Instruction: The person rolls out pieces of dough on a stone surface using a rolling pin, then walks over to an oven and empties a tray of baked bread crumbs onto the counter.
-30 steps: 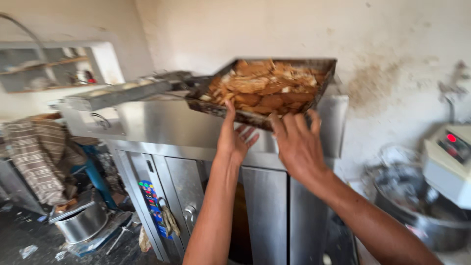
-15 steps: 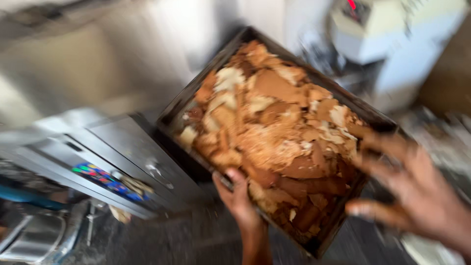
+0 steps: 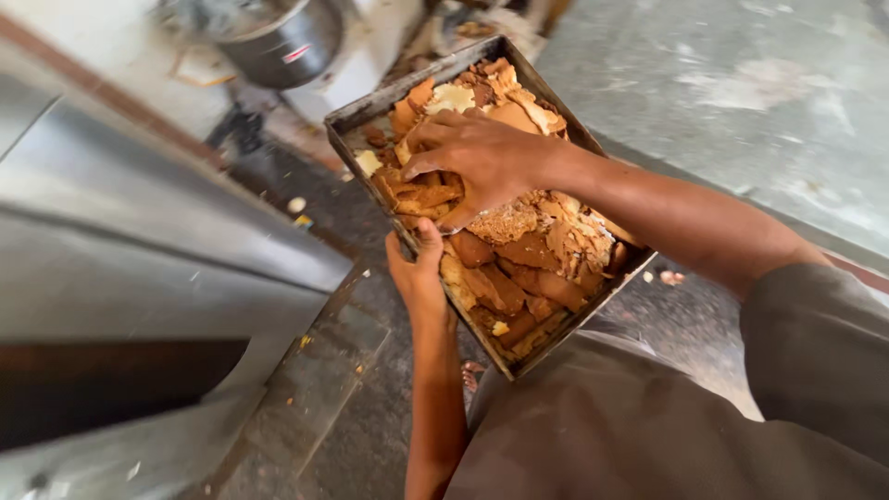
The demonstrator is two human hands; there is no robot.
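Observation:
A dark rectangular metal tray (image 3: 366, 116) is held low against my body, heaped with broken brown and pale baked pieces (image 3: 519, 268). My left hand (image 3: 419, 270) grips the tray's left rim, thumb over the edge. Spread over the pile at the tray's far half, my right hand (image 3: 472, 162) presses its fingers into the pieces. Whether it has closed on any piece is hidden by the fingers.
A large stainless-steel machine (image 3: 120, 241) fills the left side. A steel pot (image 3: 278, 42) stands on the floor beyond the tray. The dark stone floor (image 3: 333, 407) carries crumbs. A grey surface (image 3: 741, 102) lies at the right.
The tray came off the top of the steel oven and down in front of me. My right hand left the tray's edge and now lies on the baked pieces.

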